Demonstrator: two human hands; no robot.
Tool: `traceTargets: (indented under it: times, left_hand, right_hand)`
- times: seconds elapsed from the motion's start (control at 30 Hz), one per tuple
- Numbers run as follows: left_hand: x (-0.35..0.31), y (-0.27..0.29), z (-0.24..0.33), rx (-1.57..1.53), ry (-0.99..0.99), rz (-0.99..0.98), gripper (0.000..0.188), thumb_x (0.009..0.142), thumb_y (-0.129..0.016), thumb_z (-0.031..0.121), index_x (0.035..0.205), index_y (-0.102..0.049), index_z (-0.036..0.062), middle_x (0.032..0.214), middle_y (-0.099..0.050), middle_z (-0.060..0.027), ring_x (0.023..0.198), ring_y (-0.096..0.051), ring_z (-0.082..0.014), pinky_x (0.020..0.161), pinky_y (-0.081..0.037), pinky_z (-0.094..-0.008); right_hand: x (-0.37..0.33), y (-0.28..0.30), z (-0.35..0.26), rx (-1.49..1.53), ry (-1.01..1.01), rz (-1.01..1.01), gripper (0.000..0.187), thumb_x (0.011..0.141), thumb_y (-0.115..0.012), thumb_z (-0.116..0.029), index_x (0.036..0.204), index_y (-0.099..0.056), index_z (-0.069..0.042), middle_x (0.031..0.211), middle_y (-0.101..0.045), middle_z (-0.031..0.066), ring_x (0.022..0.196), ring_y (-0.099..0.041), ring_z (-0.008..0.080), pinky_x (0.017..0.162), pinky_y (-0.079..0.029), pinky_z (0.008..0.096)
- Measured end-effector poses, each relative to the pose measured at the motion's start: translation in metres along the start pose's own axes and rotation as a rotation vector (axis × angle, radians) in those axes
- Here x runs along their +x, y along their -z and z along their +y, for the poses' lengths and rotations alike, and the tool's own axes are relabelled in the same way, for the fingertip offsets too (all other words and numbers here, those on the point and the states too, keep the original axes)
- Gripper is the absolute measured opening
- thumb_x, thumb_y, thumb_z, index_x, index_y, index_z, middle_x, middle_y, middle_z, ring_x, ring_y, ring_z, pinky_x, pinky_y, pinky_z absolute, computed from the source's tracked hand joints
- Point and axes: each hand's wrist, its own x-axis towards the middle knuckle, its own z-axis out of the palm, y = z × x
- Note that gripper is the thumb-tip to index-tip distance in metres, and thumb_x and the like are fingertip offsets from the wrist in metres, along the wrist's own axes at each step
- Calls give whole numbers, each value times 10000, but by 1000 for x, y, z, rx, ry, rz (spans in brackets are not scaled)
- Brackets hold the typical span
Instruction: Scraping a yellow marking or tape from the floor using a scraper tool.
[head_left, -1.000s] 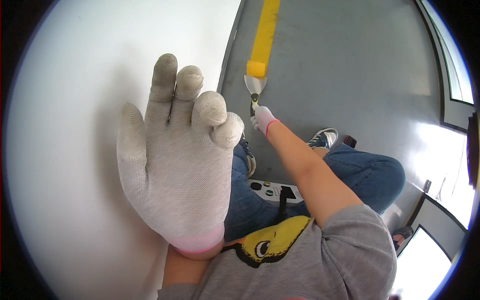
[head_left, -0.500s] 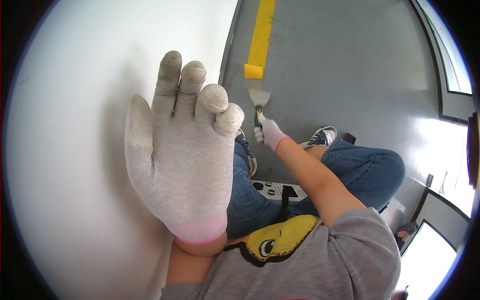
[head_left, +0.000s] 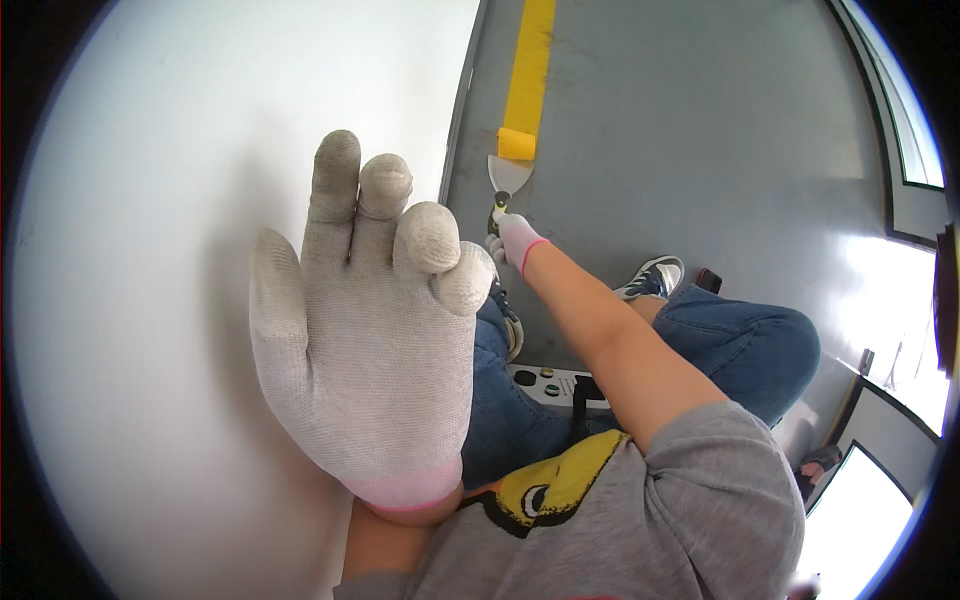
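Observation:
My left hand [head_left: 385, 340], in a white knit glove with a pink cuff, is raised close to the camera with its palm showing. Its thumb and two fingers stretch up while the other two bend forward, and nothing is in it. My gloved right hand [head_left: 515, 240] grips the dark handle of a scraper [head_left: 510, 173] with a wide metal blade. The blade lies at the floor just below the curled end of a yellow tape strip [head_left: 529, 75]. That peeled end [head_left: 516, 145] is rolled back over the strip.
A white wall [head_left: 150, 250] rises along the left, meeting the grey floor [head_left: 700, 130] at a dark edge. My jeans-clad legs [head_left: 740, 340] are folded in front of me. Between them is a white panel [head_left: 555, 385] with round buttons. A small dark object [head_left: 708, 280] lies beside my right shoe.
My right hand has moved forward and slightly left with the scraper, bringing its blade closer to the tape's curled end. My left hand sits a little lower in view, its pose nearly unchanged.

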Motion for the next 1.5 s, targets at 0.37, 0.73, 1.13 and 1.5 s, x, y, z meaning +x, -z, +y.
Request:
traceTargets:
  times: [0.37,0.73,1.13,1.5]
  left_hand:
    - [2,-3,-2,17,0,2,468,927,-295,288,1245,-307,-56,1088,-427,-144,804,-388,-175,692,-363,-285]
    - [4,1,-3,37,7,27,474,926,-293,298,1239,-323,-56,1085,-438,-147,812,-400,-185,696,-365,-290]
    - [4,0,-6,11,7,28,478,932,-275,302,1249,-306,-55,1095,-433,-148,823,-398,-185,712,-368,-291]
    - [6,5,-10,16,15,19,480,923,-265,298,1229,-334,-66,1074,-438,-153,805,-394,-185,701,-360,-294]
  right_hand:
    - [-16,5,52,-1,142,-66,362,875,-413,-429,732,-437,-97,515,-413,13,359,-343,121,321,-268,275]
    - [5,12,-1,-26,-31,16,366,852,-440,-461,732,-394,-117,548,-392,26,370,-331,91,312,-231,237]
    - [-23,30,39,-130,149,-136,401,851,-456,-457,674,-415,-99,502,-410,16,368,-377,114,324,-266,262]
    - [-6,33,4,-114,40,110,324,867,-430,-454,795,-371,-144,542,-386,3,357,-292,77,315,-221,226]
